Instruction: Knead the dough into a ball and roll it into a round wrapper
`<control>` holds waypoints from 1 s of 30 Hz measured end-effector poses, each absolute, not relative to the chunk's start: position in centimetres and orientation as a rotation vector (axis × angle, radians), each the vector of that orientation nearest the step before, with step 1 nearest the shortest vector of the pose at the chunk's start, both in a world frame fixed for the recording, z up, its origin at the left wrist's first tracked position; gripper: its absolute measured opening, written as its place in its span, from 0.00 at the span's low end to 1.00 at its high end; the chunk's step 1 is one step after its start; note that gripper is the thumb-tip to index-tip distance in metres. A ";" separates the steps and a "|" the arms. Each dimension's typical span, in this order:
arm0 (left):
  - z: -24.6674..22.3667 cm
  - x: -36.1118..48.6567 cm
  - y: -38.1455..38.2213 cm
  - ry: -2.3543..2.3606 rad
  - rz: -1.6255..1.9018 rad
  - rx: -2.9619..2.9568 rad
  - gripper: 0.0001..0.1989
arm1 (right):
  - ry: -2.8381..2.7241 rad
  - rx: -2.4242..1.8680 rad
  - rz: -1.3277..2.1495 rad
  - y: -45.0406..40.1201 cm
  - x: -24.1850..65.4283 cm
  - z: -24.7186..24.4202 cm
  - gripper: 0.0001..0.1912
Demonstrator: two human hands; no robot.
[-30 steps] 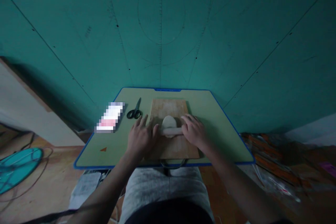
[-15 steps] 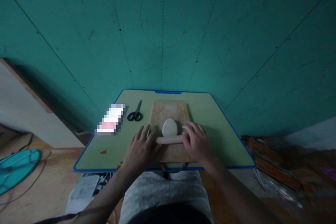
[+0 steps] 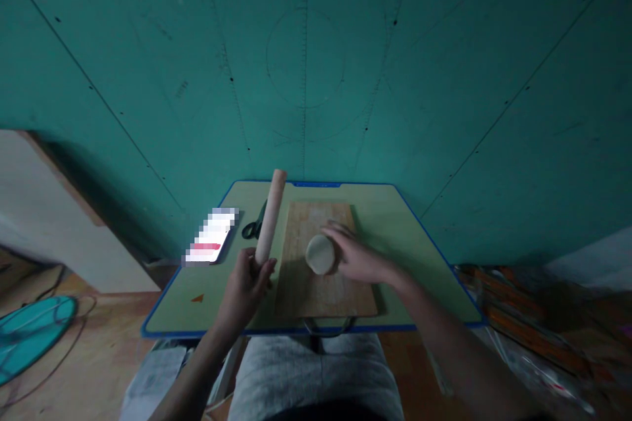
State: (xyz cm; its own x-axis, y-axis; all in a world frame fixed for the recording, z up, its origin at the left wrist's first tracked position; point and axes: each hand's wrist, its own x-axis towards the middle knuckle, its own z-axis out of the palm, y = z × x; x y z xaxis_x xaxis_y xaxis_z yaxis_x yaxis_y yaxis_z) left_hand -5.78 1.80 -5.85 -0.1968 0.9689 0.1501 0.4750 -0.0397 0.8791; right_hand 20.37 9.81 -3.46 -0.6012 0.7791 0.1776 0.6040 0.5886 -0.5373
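Note:
My left hand (image 3: pixel 249 283) is closed round the lower end of a wooden rolling pin (image 3: pixel 271 217), raised and tilted upright left of the wooden board (image 3: pixel 326 299). A flat, round, pale piece of dough (image 3: pixel 320 254) is over the middle of the board. My right hand (image 3: pixel 356 255) grips the dough at its right edge, with its fingers reaching along the far side. The thumb is hard to make out. Behind the rolling pin, a pair of dark-handled scissors (image 3: pixel 250 230) is partly hidden.
A phone with a blurred screen (image 3: pixel 212 237) lies on the left of the blue-edged table (image 3: pixel 409 243). Nearer me is a small orange triangle (image 3: pixel 197 298). A green wall (image 3: pixel 306 79) with pencil marks rises behind the table.
The rolling pin, earlier flat across the board under both hands, is now lifted to the left in my left hand. My right hand has let go of it and moved onto the dough.

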 end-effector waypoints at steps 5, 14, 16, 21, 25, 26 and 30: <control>-6.3 -5.7 1.8 1.688 1.249 1.582 0.18 | -2.868 -1.074 0.703 10.0 17.9 -2.2 0.40; -5.7 -5.6 2.1 1.733 1.157 1.620 0.19 | -2.565 -1.512 0.282 7.1 17.9 -1.7 0.23; -5.1 -5.2 2.2 1.753 1.067 1.685 0.18 | -2.541 -1.487 0.353 7.0 18.1 -2.4 0.24; -2.7 -5.0 2.8 1.996 0.651 2.004 0.16 | -2.270 -1.323 0.625 8.8 21.0 -3.4 0.24; -1.0 -5.0 3.8 1.962 0.436 2.264 0.14 | -1.815 -1.264 0.547 10.2 23.8 -2.6 0.19; -0.7 -5.0 4.0 1.895 0.433 2.325 0.14 | -1.744 -1.256 0.485 10.3 24.2 -2.3 0.19; -0.1 -4.3 5.2 1.636 0.356 2.532 0.14 | -1.881 -1.309 0.367 10.3 23.4 -1.6 0.14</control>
State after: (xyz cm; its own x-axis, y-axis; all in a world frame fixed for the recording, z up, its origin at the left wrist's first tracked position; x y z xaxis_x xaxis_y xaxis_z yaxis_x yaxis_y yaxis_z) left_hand -4.35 5.19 -0.14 0.3931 0.9091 0.1382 0.8843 -0.4149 0.2143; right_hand 23.43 10.35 -1.58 -0.1468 0.8846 0.4426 0.6532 0.4227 -0.6282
